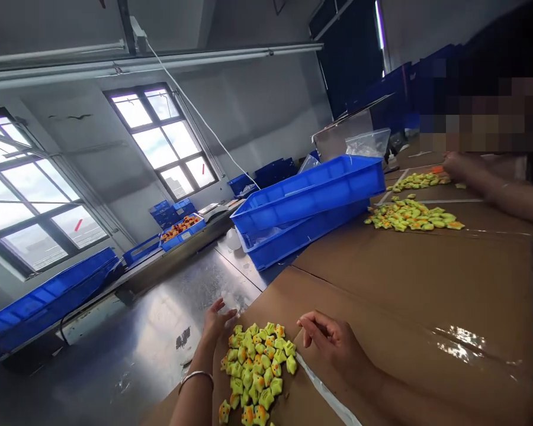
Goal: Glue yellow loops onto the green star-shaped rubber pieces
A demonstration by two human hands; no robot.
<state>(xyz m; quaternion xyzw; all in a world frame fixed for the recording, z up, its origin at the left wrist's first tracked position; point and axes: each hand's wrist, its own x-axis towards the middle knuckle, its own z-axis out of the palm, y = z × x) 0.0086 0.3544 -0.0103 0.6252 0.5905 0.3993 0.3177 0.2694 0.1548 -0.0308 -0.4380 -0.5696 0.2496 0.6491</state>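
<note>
A spread of small yellow-green star-shaped pieces [253,367] with orange and dark markings, like little duck-faced toys, lies on brown cardboard between my hands. My left hand [219,319], with a bracelet on the wrist, is at the upper left edge of the pieces. Its thumb and fingers are apart, and nothing shows in it. To the right of the pile, just above the cardboard, is my right hand [333,340]. Its fingers are curled in, and I see nothing in them.
Two stacked blue crates [311,189] stand beyond the cardboard [382,284]. At right, a person's hand [464,168] is near more yellow-green pieces [411,214]. A metal tabletop [160,331] lies to the left; a blue tray of orange-brown items [182,231] stands near the windows.
</note>
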